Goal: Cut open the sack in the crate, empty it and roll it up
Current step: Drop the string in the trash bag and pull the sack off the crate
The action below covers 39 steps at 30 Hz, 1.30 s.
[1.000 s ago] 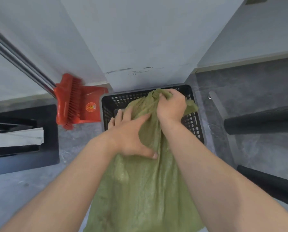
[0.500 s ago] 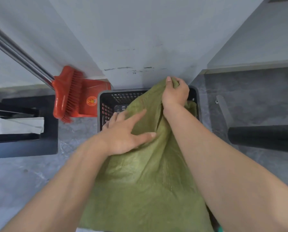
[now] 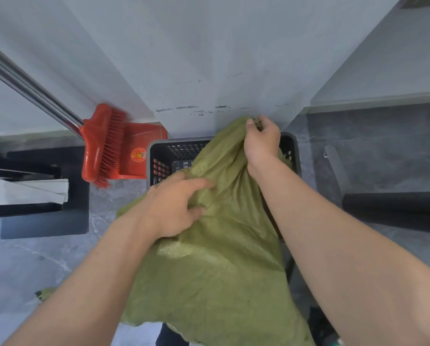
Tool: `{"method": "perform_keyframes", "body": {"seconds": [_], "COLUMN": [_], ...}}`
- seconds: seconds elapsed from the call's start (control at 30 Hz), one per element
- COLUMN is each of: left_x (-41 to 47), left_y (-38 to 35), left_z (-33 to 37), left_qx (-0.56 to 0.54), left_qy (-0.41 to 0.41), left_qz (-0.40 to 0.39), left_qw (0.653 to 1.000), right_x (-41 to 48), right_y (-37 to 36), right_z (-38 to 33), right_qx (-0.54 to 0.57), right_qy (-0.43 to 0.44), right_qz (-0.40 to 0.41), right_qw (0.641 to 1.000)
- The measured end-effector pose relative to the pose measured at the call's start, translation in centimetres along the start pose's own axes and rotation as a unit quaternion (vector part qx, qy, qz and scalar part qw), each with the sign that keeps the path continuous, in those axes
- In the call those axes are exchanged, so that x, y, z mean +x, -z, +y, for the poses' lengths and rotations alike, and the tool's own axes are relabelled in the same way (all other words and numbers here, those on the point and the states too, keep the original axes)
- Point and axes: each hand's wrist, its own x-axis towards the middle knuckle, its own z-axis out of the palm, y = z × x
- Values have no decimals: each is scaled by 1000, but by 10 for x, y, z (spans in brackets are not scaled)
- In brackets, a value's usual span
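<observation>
A: Grey stone floor (image 3: 46, 265), pale wall (image 3: 209, 58) close ahead, and the black crate (image 3: 159, 156) pushed right up against it. Tight corner.

B: Where's the sack (image 3: 216, 265)?

A: Draped from the crate's far rim towards the person, hanging limp over the near side. The right hand (image 3: 261, 143) has the top bunched in a closed fist above the far rim. The left hand (image 3: 176, 208) lies on the cloth lower down, fingers curled in, pinching a fold.

B: How will it handle?

A: Thin woven stuff, soft, wrinkling everywhere. It looks light and flat, so I'd judge it mostly empty, though I can't see inside it or into the crate under it. The weave may be a bit slick, so a bunched fistful holds better than a flat palm.

B: Best hold for rolling?

A: One end or the corners, probably, pulled taut first.

B: Room to move?

A: Little forward: the wall. A red broom (image 3: 101, 148) and dustpan (image 3: 139, 151) stand just left of the crate, dark rolls (image 3: 394, 208) lie to the right. The open floor is near left, towards the person.
</observation>
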Motion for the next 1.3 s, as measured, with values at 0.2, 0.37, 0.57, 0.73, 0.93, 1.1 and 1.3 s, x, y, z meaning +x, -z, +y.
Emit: {"method": "perform_keyframes", "body": {"seconds": [0.2, 0.37, 0.57, 0.73, 0.93, 1.1, 1.3], "left_x": [-30, -16, 13, 28, 0, -30, -51], "left_y": [30, 10, -6, -19, -17, -25, -64], "left_z": [10, -16, -47, -60, -100, -137, -132], "left_qx": [74, 134, 100, -44, -78, -57, -313], "left_qy": [32, 7, 76, 83, 200, 371, 361], "left_qz": [-253, -127, 97, 117, 133, 45, 0], "left_qw": [964, 983, 987, 989, 968, 926, 878], "right_x": [6, 20, -13, -38, -60, -60, -67], "right_y": [-4, -11, -21, -24, 3, -4, 10], "right_z": [9, 15, -3, -20, -16, -7, 25], "right_qx": [71, 57, -114, -466, -618, -623, -622], "right_qy": [-71, -105, -48, 83, 18, 84, 22], "right_qz": [-54, -105, -200, -367, -357, -128, -138], "right_qw": [993, 987, 972, 801, 700, 767, 771]}}
